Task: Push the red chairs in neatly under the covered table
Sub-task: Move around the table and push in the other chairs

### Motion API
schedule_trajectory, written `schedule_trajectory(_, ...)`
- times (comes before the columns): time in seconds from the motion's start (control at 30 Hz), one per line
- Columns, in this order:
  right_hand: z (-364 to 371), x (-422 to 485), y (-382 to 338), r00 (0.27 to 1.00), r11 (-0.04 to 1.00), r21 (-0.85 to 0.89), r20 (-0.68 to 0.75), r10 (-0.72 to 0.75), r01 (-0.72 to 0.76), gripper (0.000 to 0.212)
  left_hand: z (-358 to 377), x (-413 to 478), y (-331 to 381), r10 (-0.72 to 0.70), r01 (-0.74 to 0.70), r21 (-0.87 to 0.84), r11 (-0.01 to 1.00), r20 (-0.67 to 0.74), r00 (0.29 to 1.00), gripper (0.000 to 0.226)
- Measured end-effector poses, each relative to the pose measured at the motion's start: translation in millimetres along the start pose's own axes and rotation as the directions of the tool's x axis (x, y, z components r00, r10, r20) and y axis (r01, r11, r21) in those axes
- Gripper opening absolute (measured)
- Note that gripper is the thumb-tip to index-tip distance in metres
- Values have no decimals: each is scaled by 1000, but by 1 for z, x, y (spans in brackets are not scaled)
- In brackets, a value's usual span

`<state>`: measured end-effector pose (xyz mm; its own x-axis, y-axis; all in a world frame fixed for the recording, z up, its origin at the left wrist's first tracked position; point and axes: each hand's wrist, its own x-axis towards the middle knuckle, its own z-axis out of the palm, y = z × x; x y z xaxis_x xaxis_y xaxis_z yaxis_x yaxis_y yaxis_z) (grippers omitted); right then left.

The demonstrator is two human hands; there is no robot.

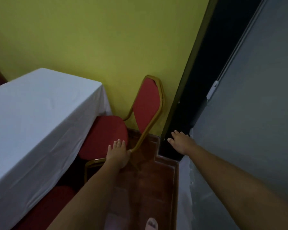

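Observation:
A red chair (146,103) with a gold metal frame stands at the end of the covered table (32,117), its back close to the yellow wall and its seat partly under the white cloth. My left hand (117,153) grips the seat's rear corner, fingers over the red cushion and thumb against the gold tube. My right hand (179,141) hovers apart from the chair, fingers spread, in front of a dark doorway. A second red chair (56,201) shows only its seat at the lower left, tucked under the cloth's edge.
The yellow wall (106,39) runs right behind the chair. A dark door frame (189,97) and a grey wall (256,113) close off the right side. Reddish-brown floor (148,188) forms a narrow lane between table and wall, with my foot (151,224) at the bottom.

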<state>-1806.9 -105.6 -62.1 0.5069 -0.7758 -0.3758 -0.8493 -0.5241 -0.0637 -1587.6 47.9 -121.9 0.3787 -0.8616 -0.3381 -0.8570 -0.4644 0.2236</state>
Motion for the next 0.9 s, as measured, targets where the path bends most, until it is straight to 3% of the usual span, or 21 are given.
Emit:
schedule_trajectory(0.37, -81, 160, 50, 988, 990, -12, -68, -138, 138, 56, -29, 123, 75, -29, 24, -81, 996, -59, 998, 63)
schedule_trajectory(0.57, -129, 247, 59, 976, 986, -63, -142, -165, 157, 54, -49, 205, 112, 36, -50, -148, 988, -95, 995, 65)
schedule_trajectory(0.73, -164, 308, 68, 959, 958, -228, -179, -219, 177, 56, -68, 268, 148, 99, -136, -234, 963, -161, 982, 77)
schedule_trajectory(0.9, -177, 356, 64, 938, 945, -248, -217, -271, 216, 58, -74, 309, 180, 133, -199, -308, 930, -222, 966, 94)
